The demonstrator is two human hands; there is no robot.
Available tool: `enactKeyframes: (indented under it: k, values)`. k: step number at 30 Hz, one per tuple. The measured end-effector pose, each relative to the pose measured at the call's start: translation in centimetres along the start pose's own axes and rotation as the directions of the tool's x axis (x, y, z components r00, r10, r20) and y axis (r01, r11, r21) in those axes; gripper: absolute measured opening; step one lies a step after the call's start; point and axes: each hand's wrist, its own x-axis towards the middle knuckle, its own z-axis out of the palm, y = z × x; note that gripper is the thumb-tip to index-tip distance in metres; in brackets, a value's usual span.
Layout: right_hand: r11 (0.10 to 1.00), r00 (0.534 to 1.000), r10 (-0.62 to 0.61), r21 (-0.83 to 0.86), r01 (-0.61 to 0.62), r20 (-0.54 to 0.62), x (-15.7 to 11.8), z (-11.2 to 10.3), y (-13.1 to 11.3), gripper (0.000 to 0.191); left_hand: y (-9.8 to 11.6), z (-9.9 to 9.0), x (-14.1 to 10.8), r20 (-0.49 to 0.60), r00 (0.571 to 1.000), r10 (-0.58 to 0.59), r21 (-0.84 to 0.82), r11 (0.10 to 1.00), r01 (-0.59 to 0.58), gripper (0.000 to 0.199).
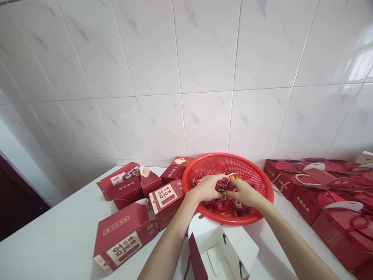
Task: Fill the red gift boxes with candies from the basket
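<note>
Both my hands reach into a red plastic colander [264, 182] that holds many small candies in shiny red wrappers [225, 212]. The fingers of my left hand [210, 187] curl round red-wrapped candy near the middle of the heap. Facing it, my right hand [244, 191] has its thumb and fingers bent in on candies too, the fingertips partly hidden. A gold-and-red wrapper [234, 176] shows just behind the right fingers. Below the colander, between my forearms, stands an open gift box [214, 254] with a white inside and spread flaps; its visible floor is bare.
Several red gift boxes with printed characters [125, 237] lie on the white table [61, 229] at the left, some with loose flaps. Rows of red boxes with cord handles [309, 194] line the right side. A tiled wall [206, 120] rises directly behind the colander.
</note>
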Motion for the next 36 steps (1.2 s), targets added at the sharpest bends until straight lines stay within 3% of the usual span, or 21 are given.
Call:
enactKeyframes:
  k: [9, 12, 18, 24, 28, 32, 36]
  values:
    - [0.985, 0.99, -0.063, 0.153, 0.083, -0.13, -0.3, -0.4, -0.5, 0.014, 0.0, 0.0, -0.1, -0.007, 0.997, -0.071, 0.054, 0.996, 0.071, 0.054]
    - [0.957, 0.99, -0.074, 0.272, 0.105, -0.123, -0.9, -0.7, -0.8, 0.017, -0.2, 0.1, 0.0, -0.023, 0.998, -0.057, 0.094, 0.994, 0.059, 0.046]
    - [0.887, 0.996, -0.052, 0.455, 0.082, -0.077, -1.5, -0.8, -1.0, 0.024, -0.3, 0.3, -0.1, -0.015, 0.999, -0.043, 0.064, 0.997, 0.044, 0.049]
    - [0.839, 0.955, 0.011, 0.522, 0.153, -0.297, -1.4, -0.9, -0.6, 0.044, 0.2, 0.5, 0.0, -0.151, 0.987, -0.045, 0.019, 0.999, 0.049, 0.05]
    - [0.787, 0.904, 0.117, 0.594, 0.168, -0.411, -1.4, -1.1, -0.3, 0.041, 0.7, 0.4, -0.1, -0.225, 0.967, -0.116, 0.007, 0.993, 0.121, 0.054]
    - [0.794, 0.875, 0.165, 0.587, 0.155, -0.455, -1.4, -1.1, -0.2, 0.037, 0.7, 0.3, -0.2, -0.246, 0.959, -0.14, 0.001, 0.99, 0.144, 0.059]
    - [0.817, 0.895, 0.117, 0.554, 0.16, -0.431, -1.4, -1.0, -0.1, 0.034, 0.6, 0.3, -0.3, -0.23, 0.962, -0.149, -0.024, 0.989, 0.147, 0.063]
